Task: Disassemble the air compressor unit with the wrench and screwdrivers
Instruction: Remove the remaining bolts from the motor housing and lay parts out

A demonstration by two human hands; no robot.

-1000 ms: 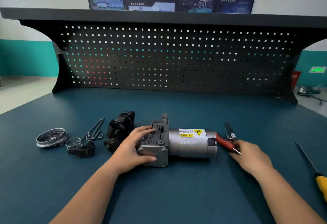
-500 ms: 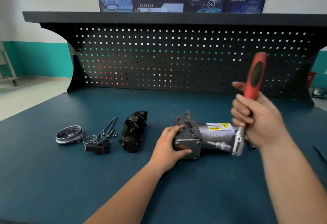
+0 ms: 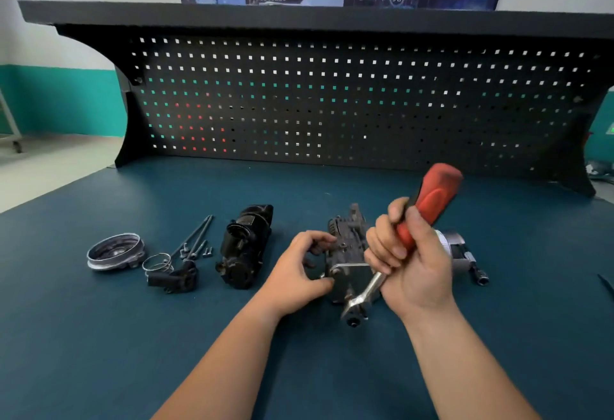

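The grey air compressor unit (image 3: 349, 253) lies on its side on the blue bench top, its square end plate toward me. My left hand (image 3: 299, 270) grips that end at its left edge. My right hand (image 3: 408, 260) is closed around the red handle of a ratchet wrench (image 3: 432, 200). The handle tilts up and to the right, and the metal head (image 3: 357, 310) sits low in front of the end plate. The motor's cylinder is mostly hidden behind my right hand.
Removed parts lie to the left: a black housing (image 3: 246, 247), long bolts and small screws (image 3: 196, 240), a black fitting with a spring clip (image 3: 172, 276), a round metal cap (image 3: 114, 252). A socket extension (image 3: 475, 268) lies right of the unit. A black pegboard (image 3: 332, 104) stands behind.
My right hand picked the red-handled wrench off the bench, raised it, then brought its head down in front of the end plate. My left hand slid to the plate's left edge.
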